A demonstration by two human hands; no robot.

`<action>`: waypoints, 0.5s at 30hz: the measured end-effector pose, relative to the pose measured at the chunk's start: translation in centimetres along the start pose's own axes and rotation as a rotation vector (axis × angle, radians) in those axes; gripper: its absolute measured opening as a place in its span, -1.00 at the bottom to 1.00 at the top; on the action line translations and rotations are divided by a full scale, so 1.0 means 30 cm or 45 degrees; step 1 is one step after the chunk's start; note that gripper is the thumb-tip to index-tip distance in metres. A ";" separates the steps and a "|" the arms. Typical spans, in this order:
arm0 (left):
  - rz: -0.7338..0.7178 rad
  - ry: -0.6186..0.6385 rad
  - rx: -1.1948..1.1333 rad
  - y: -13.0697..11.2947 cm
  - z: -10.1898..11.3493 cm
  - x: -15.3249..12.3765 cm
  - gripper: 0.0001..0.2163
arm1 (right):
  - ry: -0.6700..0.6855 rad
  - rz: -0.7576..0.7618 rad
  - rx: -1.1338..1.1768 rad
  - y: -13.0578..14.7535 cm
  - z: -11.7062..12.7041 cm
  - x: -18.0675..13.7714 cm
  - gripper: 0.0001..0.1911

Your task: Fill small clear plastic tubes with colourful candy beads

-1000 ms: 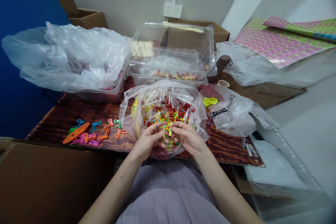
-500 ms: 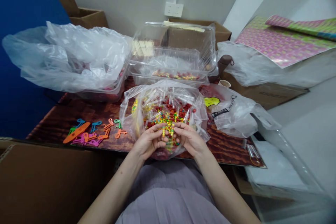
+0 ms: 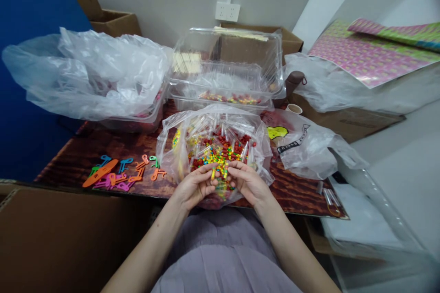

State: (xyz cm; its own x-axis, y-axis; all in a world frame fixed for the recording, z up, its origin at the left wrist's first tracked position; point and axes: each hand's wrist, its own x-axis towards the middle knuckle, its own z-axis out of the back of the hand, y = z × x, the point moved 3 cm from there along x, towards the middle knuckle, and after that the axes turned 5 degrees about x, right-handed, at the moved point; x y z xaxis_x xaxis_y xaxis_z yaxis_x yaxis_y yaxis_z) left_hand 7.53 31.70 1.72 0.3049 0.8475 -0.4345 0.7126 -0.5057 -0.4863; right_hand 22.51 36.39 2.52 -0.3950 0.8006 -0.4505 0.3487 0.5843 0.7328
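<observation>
Over the near side of an open clear plastic bag (image 3: pixel 168 144), my two hands are close together but apart. My left hand (image 3: pixel 195 187) pinches a short, slim piece with yellow beads (image 3: pixel 213 174) between thumb and forefinger. A similar small column of yellow and reddish beads (image 3: pixel 226 171) is pinched in my right hand (image 3: pixel 248 184). Whether each is a filled tube is too small to tell. Inside the bag lie many tiny red, yellow, green and blue beads (image 3: pixel 215 153), with several clear plastic tubes (image 3: pixel 244 150) among them.
Colourful plastic clips (image 3: pixel 136 175) lie on the table's left (image 3: pixel 75 155). Behind the bag stands a lidded clear box (image 3: pixel 227 87). A plastic-covered tub (image 3: pixel 132 123) is back left; a printed bag (image 3: pixel 309 151), paper cup (image 3: pixel 294 109) and loose tubes (image 3: pixel 330 198) are right.
My left hand has shifted very slightly left with its beaded piece. Everything else looks the same.
</observation>
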 end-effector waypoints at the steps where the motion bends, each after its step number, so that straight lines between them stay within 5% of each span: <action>1: 0.000 -0.005 -0.003 0.000 0.000 0.000 -0.69 | -0.003 0.000 0.001 -0.001 0.001 0.000 -0.63; 15: -0.051 -0.019 0.134 0.002 -0.015 0.002 -0.65 | 0.018 -0.009 -0.008 -0.013 0.016 -0.005 -0.64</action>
State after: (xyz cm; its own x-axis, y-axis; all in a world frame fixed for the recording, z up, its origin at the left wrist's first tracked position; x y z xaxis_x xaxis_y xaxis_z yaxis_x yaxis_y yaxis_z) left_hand 7.86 31.78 2.02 0.2678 0.8652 -0.4239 0.6536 -0.4863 -0.5799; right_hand 22.85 36.12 2.07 -0.4096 0.7945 -0.4484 0.3406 0.5891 0.7328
